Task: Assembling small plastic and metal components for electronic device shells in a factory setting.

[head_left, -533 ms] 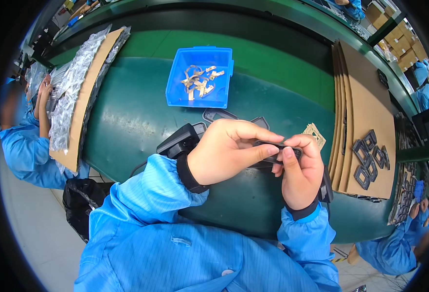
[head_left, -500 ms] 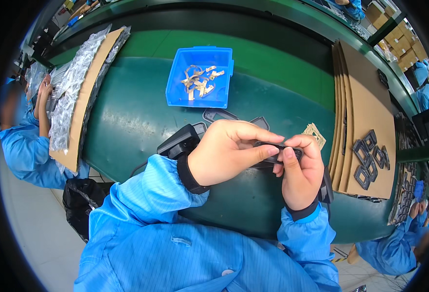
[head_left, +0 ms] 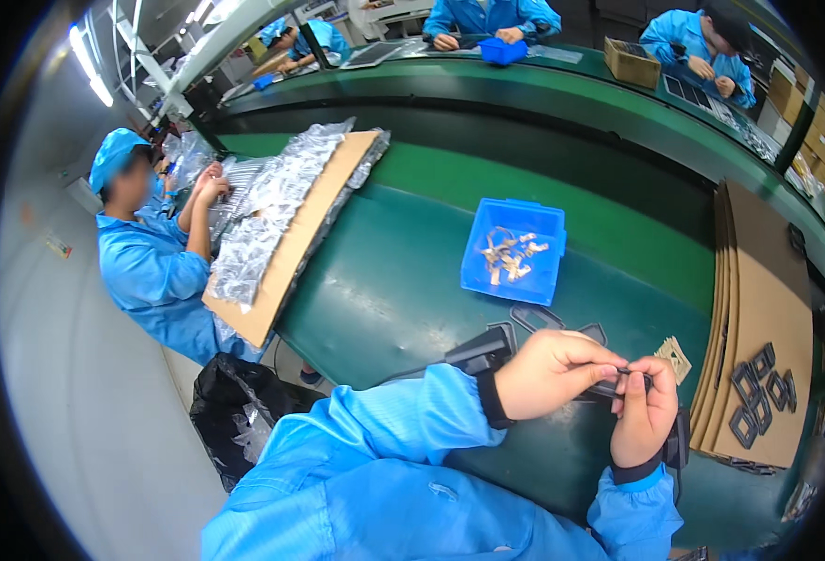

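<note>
My left hand (head_left: 555, 376) and my right hand (head_left: 648, 416) meet over the green table, both pinching a small black plastic frame (head_left: 607, 387). Fingers cover much of the piece. Just beyond them lie a dark grey frame (head_left: 534, 317) and another dark piece (head_left: 595, 333). A black box-shaped device (head_left: 478, 352) sits beside my left wrist; a second black object (head_left: 679, 439) is partly hidden by my right wrist. Farther off stands a blue bin (head_left: 511, 287) with several tan, ribbon-like strips (head_left: 511, 257) inside. Pale cut-out sheets (head_left: 673, 357) rest past my right hand.
At right, stacked cardboard sheets (head_left: 770, 280) carry several black frames (head_left: 759, 411). Clear plastic bags (head_left: 253, 234) cover a cardboard sheet (head_left: 324, 210) at left, where a co-worker (head_left: 141, 252) handles something. A black trash bag (head_left: 221, 402) stands below. Other workers sit across the bench.
The view has swung left and upward, so the table and my hands appear farther right and lower. Both hands keep hold of the black frame.
</note>
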